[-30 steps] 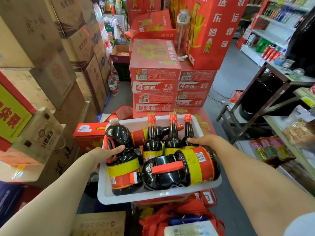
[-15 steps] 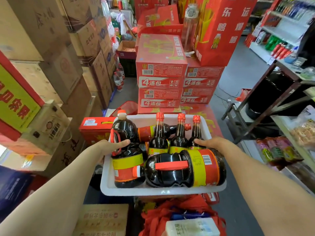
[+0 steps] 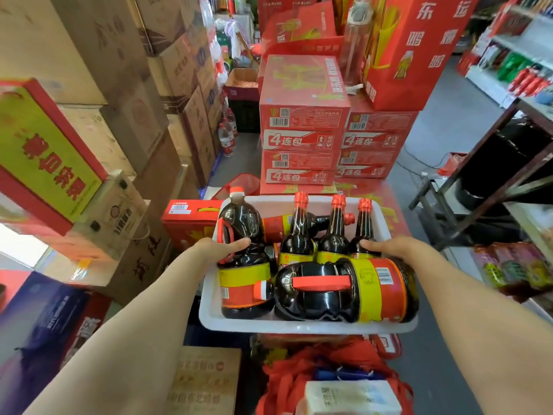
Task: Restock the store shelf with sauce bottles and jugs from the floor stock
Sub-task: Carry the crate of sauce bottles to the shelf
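white tray (image 3: pixel 302 326) loaded: upright jug (image 3: pixel 242 259) at left, lying jug (image 3: pixel 344 292) at front, bottles (image 3: pixel 332 238) behind. left hand (image 3: pixel 220 250), right hand (image 3: pixel 395 247) clasp tray sides, thumbs over load. shelving nothing yet; carry, placement remain.

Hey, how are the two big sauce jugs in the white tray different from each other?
The left jug stands upright, cap up; the front jug lies on its side across the white tray, cap pointing left. The left hand touches the left jug; the right hand rests by the front jug. Both hold dark sauce with red-and-yellow labels and red handles.
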`<state>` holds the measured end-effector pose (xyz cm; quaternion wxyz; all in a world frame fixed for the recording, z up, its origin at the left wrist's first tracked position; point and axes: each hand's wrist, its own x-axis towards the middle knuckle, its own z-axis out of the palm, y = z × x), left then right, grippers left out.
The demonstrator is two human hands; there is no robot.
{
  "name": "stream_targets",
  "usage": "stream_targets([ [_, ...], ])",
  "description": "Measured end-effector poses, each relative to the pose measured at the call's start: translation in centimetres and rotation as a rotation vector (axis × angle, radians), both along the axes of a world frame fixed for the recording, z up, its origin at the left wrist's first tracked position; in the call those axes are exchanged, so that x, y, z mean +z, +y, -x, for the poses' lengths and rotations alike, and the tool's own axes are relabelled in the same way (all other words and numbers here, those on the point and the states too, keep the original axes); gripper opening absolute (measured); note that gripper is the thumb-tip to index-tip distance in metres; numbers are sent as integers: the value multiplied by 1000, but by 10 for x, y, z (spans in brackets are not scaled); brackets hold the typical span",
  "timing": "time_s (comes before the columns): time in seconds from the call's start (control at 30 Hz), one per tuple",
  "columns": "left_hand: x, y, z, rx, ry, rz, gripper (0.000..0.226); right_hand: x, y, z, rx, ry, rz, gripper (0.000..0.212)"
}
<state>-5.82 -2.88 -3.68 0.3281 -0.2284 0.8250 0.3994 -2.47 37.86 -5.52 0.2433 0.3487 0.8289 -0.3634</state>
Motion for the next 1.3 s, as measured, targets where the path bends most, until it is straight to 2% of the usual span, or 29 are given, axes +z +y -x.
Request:
stream_targets([
  [0.07, 2, 2, -5, 15, 25, 11, 157, 0, -2, -4, -6, 12, 12, 103],
  [0.13, 2, 4, -8, 28, 33, 43, 137, -1, -4, -8, -22, 28, 21, 103],
  [0.2, -1, 5, -15, 30, 21, 76, 131, -3, -5, -17, -27, 31, 29, 105],
  [0.27, -6, 2, -26, 34, 23, 79, 136, -1, -9, -29, -18, 25, 15, 102],
  [0.4, -28, -13, -62, 103, 17, 35, 164, 2, -15, -56, 19, 19, 6, 101],
  [0.47, -55, -28, -78, 144, 19, 17, 164, 2, -17, -71, 66, 40, -8, 102],
  [0.53, -52, -28, -110, 191, 32, 22, 161, 0, -18, -88, 116, 60, -33, 103],
  [0.67, -40, -18, -186, 272, 66, 58, 150, -2, -21, -124, 180, 102, -78, 100],
  [0.77, -51, -17, -249, 386, 35, 8, 133, 2, -29, -145, 259, 120, -137, 97],
  [0.9, -86, -24, -347, 541, -10, -100, 144, -1, -51, -179, 423, 124, -226, 101],
  [1.03, -100, -16, -450, 653, 2, -94, 146, -34, -80, -212, 590, 152, -235, 97],
  [1.13, -120, -17, -515, 756, 1, -75, 123, -53, -114, -236, 719, 135, -255, 96],
  [1.17, -127, -20, -538, 804, -27, -55, 124, -61, -128, -246, 765, 116, -270, 97],
  [1.23, -142, -25, -588, 901, -88, -32, 145, -75, -157, -269, 855, 59, -292, 98],
  [1.3, -162, -28, -646, 1034, -140, -31, 150, -93, -184, -297, 966, 8, -304, 99],
])
